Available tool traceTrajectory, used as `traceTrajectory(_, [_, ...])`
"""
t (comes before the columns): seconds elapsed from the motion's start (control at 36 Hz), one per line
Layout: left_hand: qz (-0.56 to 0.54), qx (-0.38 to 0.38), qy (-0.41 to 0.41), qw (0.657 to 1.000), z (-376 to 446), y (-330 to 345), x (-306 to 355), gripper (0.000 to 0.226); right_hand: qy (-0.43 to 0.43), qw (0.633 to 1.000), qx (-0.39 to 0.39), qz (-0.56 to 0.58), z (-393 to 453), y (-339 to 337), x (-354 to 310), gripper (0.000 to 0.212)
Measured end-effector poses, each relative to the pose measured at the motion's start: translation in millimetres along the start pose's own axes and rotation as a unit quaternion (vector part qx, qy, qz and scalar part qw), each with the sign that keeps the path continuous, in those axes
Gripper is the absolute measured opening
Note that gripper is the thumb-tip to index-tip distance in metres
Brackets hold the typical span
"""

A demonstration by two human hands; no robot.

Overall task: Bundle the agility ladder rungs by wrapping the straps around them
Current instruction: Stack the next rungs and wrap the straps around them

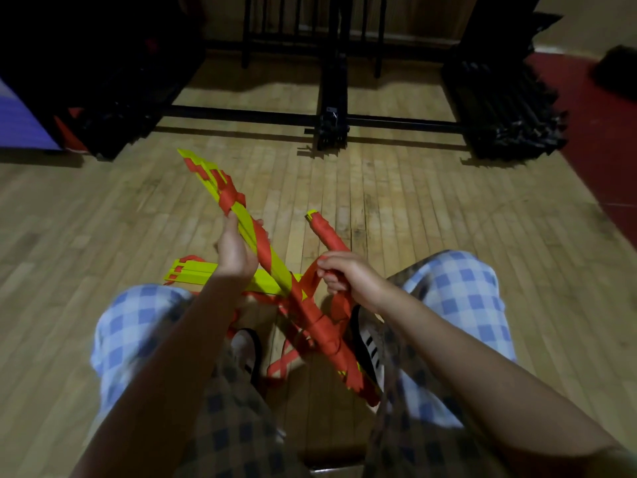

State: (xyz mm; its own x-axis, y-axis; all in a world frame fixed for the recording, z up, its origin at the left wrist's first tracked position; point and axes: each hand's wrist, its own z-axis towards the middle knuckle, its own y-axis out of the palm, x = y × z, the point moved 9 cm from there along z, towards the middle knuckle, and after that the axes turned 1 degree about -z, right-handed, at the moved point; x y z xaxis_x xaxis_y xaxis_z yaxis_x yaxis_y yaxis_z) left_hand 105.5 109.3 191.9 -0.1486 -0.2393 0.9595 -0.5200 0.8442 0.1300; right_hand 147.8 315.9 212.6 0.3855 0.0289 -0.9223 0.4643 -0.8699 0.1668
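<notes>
A stack of yellow ladder rungs (220, 188) slants up to the far left, with red strap wound round it in places. My left hand (234, 250) grips this stack at its middle. My right hand (341, 276) pinches a loop of red strap (308, 274) beside the stack's lower end. A second bundle (327, 319), wrapped almost fully in red strap, lies slanted on the floor between my feet. More yellow rungs (189, 272) lie flat behind my left wrist. Loose red strap (281, 363) trails on the floor below.
I sit with knees in blue checked trousers (134, 322) on a wooden floor (431, 208). Striped shoes (370, 343) flank the wrapped bundle. A black metal rack base (332, 119) and dark stacked gear (503, 108) stand ahead. A red mat (599, 139) lies far right.
</notes>
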Motion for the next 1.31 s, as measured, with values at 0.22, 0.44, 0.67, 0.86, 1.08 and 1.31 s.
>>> traceTrajectory(0.22, [-0.027, -0.043, -0.054, 0.997, 11.5, -0.7, -22.7, 0.025, 0.015, 1.0, -0.021, -0.001, -5.2, 1.0, 4.3, 0.026])
traceTrajectory(0.44, [-0.103, -0.043, -0.127, 0.986, 2.7, -0.9, -29.1, 0.049, -0.002, 0.999, -0.046, -0.028, -7.2, 2.9, 3.2, 0.03])
traceTrajectory(0.67, [-0.252, -0.106, -0.13, 0.953, -11.9, 28.9, -11.5, 0.013, -0.028, 0.996, -0.037, -0.073, -3.7, 2.0, 1.8, 0.033])
traceTrajectory(0.86, [-0.217, -0.038, -0.151, 0.964, -5.5, 17.8, -21.6, 0.036, -0.009, 0.99, -0.06, -0.124, -3.5, 14.0, 13.5, 0.034])
traceTrajectory(1.08, [-0.161, -0.004, -0.136, 0.978, 3.9, 9.3, -29.8, 0.041, 0.01, 0.989, -0.059, -0.139, -0.1, 11.9, 19.4, 0.022])
traceTrajectory(1.31, [-0.044, -0.065, -0.101, 0.992, 12.0, 0.8, -19.2, 0.024, -0.009, 0.989, -0.071, -0.127, 1.1, 10.7, 14.9, 0.02])
